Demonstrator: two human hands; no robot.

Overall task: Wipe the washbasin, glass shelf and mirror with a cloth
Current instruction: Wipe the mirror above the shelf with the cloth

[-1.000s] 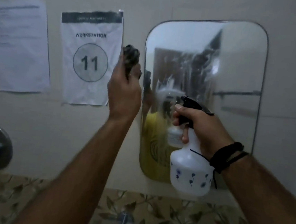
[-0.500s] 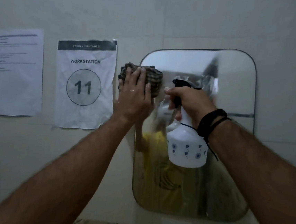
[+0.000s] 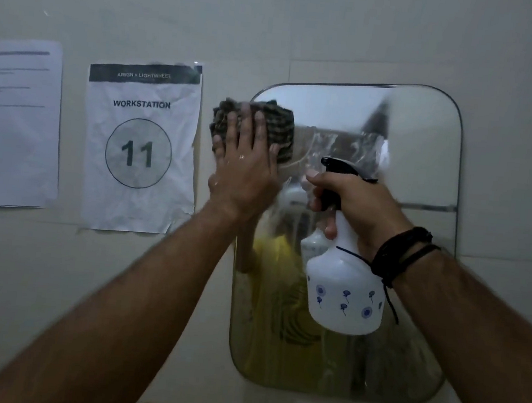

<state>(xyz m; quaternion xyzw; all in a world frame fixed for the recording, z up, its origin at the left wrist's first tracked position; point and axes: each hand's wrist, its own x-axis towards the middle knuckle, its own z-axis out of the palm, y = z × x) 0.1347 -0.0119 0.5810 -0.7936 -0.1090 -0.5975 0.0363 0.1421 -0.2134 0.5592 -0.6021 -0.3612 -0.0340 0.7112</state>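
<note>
Pale bathroom wall tiles frame a round-cornered mirror (image 3: pixel 410 143), fixed beside two taped paper notices, one reading "WORKSTATION 11" (image 3: pixel 138 143). A person's left hand (image 3: pixel 245 170) lies flat, fingers spread, pressing a folded checked cloth (image 3: pixel 279 121) against the mirror's upper left corner, with part of the cloth lapping over the edge onto the wall. The right hand (image 3: pixel 355 206) is wrapped around the neck of a white spray bottle (image 3: pixel 343 293) printed with small blue flowers, index finger near the black trigger head (image 3: pixel 342 168), the bottle held up in front of the glass and well clear of the cloth. Wet streaks and droplets show on the glass to the right of the cloth, between it and the nozzle.

By the look of it, the mirror step is in hand and only just begun: the streaked patch and the rest of the pane seem unwiped. The next move likely calls for firm, even pressure as the cloth sweeps across and down through the wet area, while the bottle is kept out of its path. Neither the washbasin nor the glass shelf is in view, so their condition cannot be judged.
</note>
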